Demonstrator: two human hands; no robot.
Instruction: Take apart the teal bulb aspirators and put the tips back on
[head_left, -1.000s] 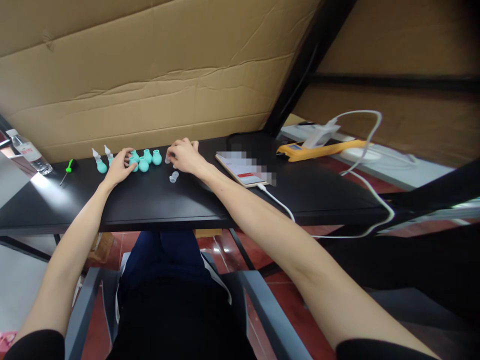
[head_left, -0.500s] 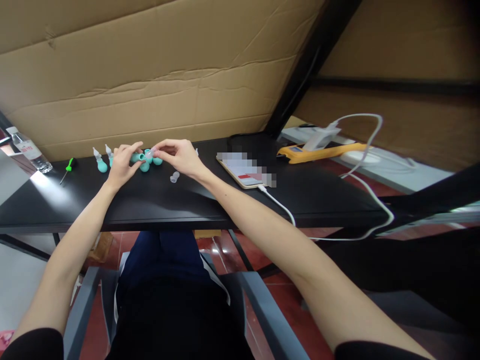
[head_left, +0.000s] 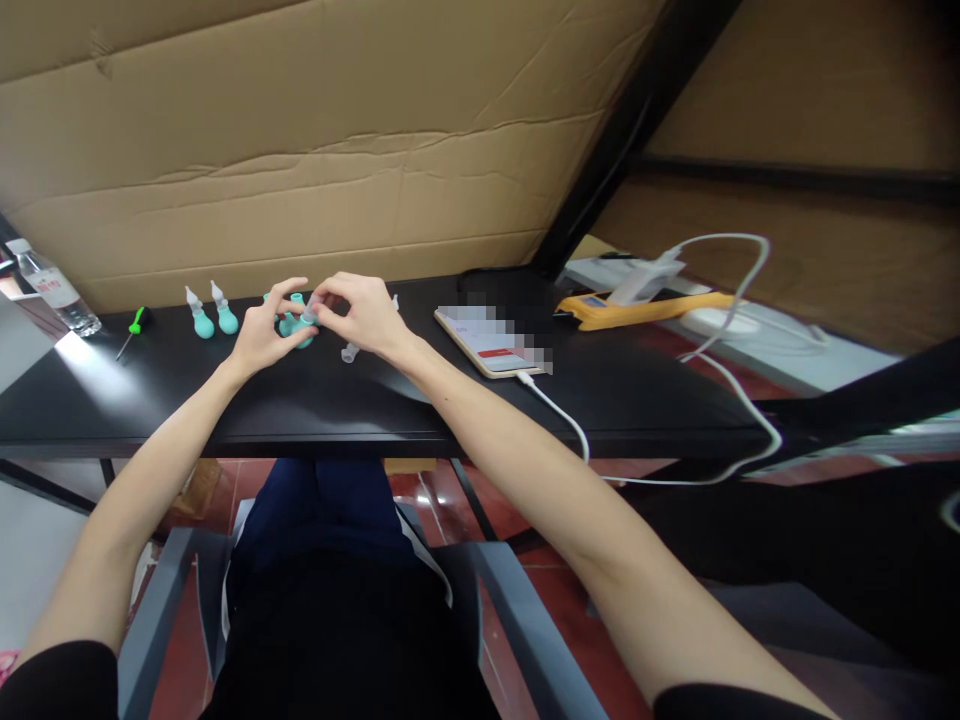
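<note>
My left hand (head_left: pixel 264 338) grips a teal rubber bulb (head_left: pixel 288 326) of a nasal aspirator, its thumb and fingers around it. My right hand (head_left: pixel 366 310) pinches a clear plastic nozzle (head_left: pixel 309 309) at the bulb's mouth; how far it sits in the opening cannot be made out. Another teal bulb (head_left: pixel 297 298) shows just behind, partly hidden by the fingers. Left of my hands stand two teal bulbs with clear nozzles on, one aspirator (head_left: pixel 202 322) beside the other (head_left: pixel 226 318). Below my right hand lies a loose clear plastic piece (head_left: pixel 349 352).
The black table (head_left: pixel 360 410) runs along a cardboard wall (head_left: pixel 300 170). At the left are a water bottle (head_left: pixel 60 292) and a green-handled screwdriver (head_left: pixel 136 324). On the right lie a phone (head_left: pixel 487 340), its white cable (head_left: pixel 562 408) and a yellow device (head_left: pixel 637 309).
My left hand has shifted right with the bulb, close against my right hand. The clear nozzle now meets the bulb's mouth. The camera view has shifted slightly.
</note>
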